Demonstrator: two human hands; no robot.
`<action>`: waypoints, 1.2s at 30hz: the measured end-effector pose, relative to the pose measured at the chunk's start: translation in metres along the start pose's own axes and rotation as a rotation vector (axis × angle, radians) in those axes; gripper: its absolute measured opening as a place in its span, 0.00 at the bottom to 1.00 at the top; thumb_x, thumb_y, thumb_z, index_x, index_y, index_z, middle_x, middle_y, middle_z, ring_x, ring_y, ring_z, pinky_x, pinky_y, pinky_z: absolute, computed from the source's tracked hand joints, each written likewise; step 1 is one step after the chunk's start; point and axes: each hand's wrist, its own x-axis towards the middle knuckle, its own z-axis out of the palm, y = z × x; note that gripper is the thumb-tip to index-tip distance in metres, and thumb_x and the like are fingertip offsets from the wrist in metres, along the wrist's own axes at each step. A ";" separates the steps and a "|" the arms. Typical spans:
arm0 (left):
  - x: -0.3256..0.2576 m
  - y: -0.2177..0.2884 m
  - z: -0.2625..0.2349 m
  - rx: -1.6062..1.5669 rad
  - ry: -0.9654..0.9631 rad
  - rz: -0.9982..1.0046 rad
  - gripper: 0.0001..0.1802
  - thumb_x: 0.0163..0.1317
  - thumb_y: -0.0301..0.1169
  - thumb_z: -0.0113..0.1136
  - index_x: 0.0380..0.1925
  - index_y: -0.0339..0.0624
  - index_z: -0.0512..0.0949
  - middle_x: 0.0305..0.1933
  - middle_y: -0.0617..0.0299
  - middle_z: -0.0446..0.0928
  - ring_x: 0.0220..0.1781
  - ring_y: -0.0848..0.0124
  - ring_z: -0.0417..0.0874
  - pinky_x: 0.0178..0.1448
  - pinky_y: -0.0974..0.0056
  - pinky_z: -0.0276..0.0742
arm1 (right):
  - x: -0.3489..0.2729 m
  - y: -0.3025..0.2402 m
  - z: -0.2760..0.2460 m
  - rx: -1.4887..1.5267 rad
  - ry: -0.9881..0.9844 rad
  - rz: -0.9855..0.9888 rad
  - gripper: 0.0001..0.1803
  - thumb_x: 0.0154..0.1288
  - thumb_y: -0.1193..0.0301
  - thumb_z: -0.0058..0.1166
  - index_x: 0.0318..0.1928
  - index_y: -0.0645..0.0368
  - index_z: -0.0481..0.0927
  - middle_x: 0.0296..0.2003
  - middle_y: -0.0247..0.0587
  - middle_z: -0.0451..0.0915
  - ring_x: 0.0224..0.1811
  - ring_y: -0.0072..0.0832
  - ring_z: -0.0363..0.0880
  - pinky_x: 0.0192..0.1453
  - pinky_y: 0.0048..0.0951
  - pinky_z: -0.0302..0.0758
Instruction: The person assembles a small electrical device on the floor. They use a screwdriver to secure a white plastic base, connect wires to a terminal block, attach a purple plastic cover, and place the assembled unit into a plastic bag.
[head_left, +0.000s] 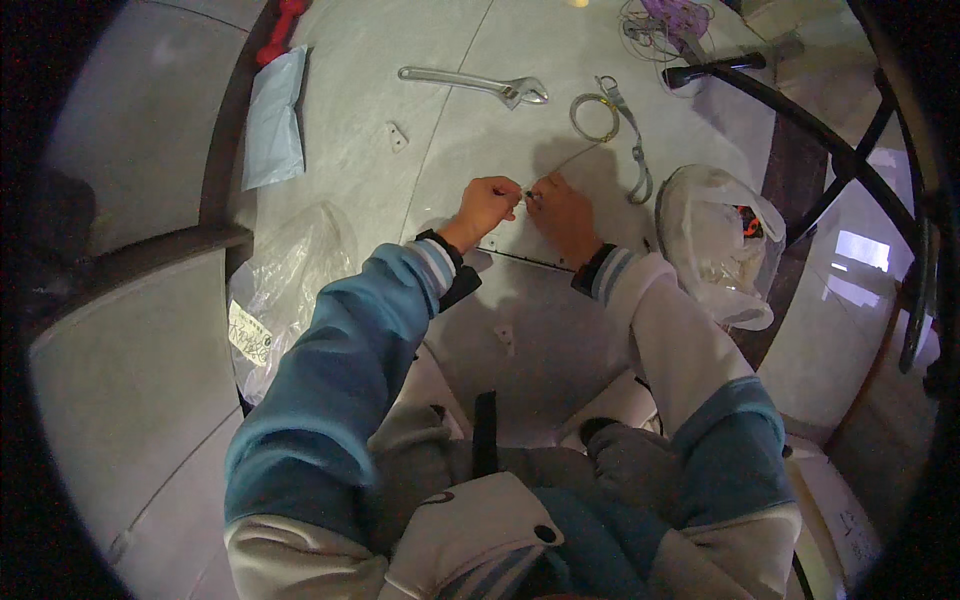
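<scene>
My left hand [490, 205] and my right hand [562, 215] meet close together over the light floor, thumbs and fingers pinched. A thin wire [580, 154] runs from a small coil [573, 118] down to my right hand, which grips its end. At the fingertips shows a tiny dark piece [529, 194], too small to name. What my left fingers pinch is hidden. Right of the coil lies a grey strap [637, 150] with a metal clip at its top. Farther off rests a silver adjustable wrench [470, 80], jaws to the right.
A white plastic bag [700, 240] with things inside stands right of my hands. On the left lie a clear plastic bag [290, 270], a pale blue packet [275, 120] and a red dumbbell [280, 32]. Black metal legs [800, 120] and tangled purple cord [680, 20] are at far right.
</scene>
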 end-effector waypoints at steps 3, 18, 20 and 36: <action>-0.001 -0.002 0.000 -0.062 -0.020 0.028 0.05 0.58 0.28 0.56 0.26 0.39 0.79 0.21 0.68 0.74 0.21 0.81 0.74 0.23 0.75 0.69 | 0.000 -0.002 -0.001 -0.095 -0.051 -0.099 0.06 0.55 0.70 0.54 0.31 0.56 0.72 0.32 0.36 0.72 0.29 0.37 0.76 0.29 0.36 0.74; 0.003 -0.005 0.002 0.105 0.073 0.080 0.07 0.57 0.28 0.57 0.24 0.37 0.78 0.20 0.65 0.74 0.21 0.78 0.76 0.26 0.71 0.74 | 0.010 0.004 -0.009 -0.137 -0.026 -0.375 0.01 0.53 0.77 0.47 0.28 0.60 0.71 0.30 0.41 0.72 0.25 0.39 0.77 0.25 0.37 0.75; 0.003 -0.007 0.002 0.074 0.096 0.066 0.06 0.56 0.28 0.57 0.23 0.37 0.78 0.20 0.66 0.75 0.21 0.78 0.76 0.26 0.71 0.73 | 0.011 0.005 -0.006 -0.129 -0.015 -0.404 0.01 0.54 0.77 0.47 0.28 0.60 0.71 0.30 0.41 0.72 0.26 0.40 0.77 0.25 0.37 0.75; -0.005 -0.020 0.009 0.323 0.307 0.186 0.08 0.48 0.30 0.62 0.27 0.38 0.78 0.22 0.64 0.78 0.24 0.75 0.76 0.31 0.67 0.73 | 0.022 0.010 -0.009 -0.159 -0.083 -0.546 0.02 0.53 0.76 0.49 0.29 0.59 0.72 0.32 0.40 0.72 0.24 0.40 0.77 0.25 0.38 0.74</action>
